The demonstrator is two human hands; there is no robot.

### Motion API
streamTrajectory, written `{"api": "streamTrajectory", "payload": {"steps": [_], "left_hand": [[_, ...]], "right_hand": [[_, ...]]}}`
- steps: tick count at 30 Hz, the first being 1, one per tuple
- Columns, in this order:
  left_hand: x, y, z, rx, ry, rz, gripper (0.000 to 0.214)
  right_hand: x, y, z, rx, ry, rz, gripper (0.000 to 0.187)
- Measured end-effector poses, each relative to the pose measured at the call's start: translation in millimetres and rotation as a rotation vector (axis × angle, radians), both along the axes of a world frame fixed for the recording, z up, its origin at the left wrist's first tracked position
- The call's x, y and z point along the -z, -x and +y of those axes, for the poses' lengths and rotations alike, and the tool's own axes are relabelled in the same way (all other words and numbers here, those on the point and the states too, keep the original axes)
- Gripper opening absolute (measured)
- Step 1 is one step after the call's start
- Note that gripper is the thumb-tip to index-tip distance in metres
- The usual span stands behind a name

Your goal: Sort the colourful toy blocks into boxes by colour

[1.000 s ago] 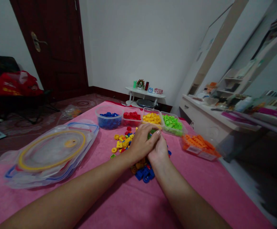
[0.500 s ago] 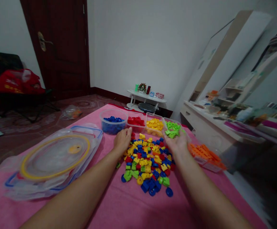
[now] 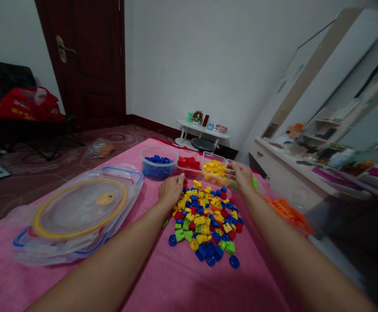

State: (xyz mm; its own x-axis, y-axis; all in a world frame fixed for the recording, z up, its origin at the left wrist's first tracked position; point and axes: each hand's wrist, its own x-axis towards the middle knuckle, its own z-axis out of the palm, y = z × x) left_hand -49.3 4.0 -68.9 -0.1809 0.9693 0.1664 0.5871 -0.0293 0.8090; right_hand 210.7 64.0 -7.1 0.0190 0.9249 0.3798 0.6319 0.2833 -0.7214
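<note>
My left hand [image 3: 171, 190] rests at the left edge of a mixed heap of toy building bricks [image 3: 205, 216], just in front of the box of red bricks [image 3: 189, 163]. Its fingers are curled, and what they hold, if anything, is hidden. Over the box of green bricks [image 3: 255, 183] reaches my right hand [image 3: 242, 177], fingers apart, covering most of that box. Left of it stands the box of yellow bricks [image 3: 215, 168]. A round tub [image 3: 159, 172] of blue bricks is beyond my left hand.
Stacked clear lids [image 3: 78, 212] lie on the pink cloth [image 3: 172, 281] at the left. Orange pieces [image 3: 288, 212] sit in a container to the right, beside my right forearm. Beyond the cloth is a low white shelf [image 3: 203, 128]; a cluttered dresser [image 3: 280, 162] stands at the right.
My right hand has turned over from palm up to palm down above the green box, and its fingers point left. My left hand stays beside the heap. The view has shifted slightly.
</note>
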Motion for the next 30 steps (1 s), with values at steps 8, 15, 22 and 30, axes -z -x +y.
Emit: {"api": "streamTrajectory", "payload": {"steps": [8,15,22,30], "left_hand": [[1.1,-1.7,0.2,0.01,0.023,0.114,0.056],[2.7,0.0,0.1,0.005,-0.006,0.067,0.051],[12.8,5.3,8.5,-0.008,-0.06,0.046,0.046],[11.7,6.3,5.2,-0.004,-0.091,0.019,0.044]], "right_hand": [[5.4,43.3,-68.6,-0.003,0.144,0.391,0.032],[-10.5,18.0,-105.3,-0.195,0.236,-0.018,0.028],[-31.4,-5.0,-137.4,-0.29,0.637,-0.492,0.02],[-13.6,20.8,-151.4,-0.333,1.009,-0.377,0.054]]}}
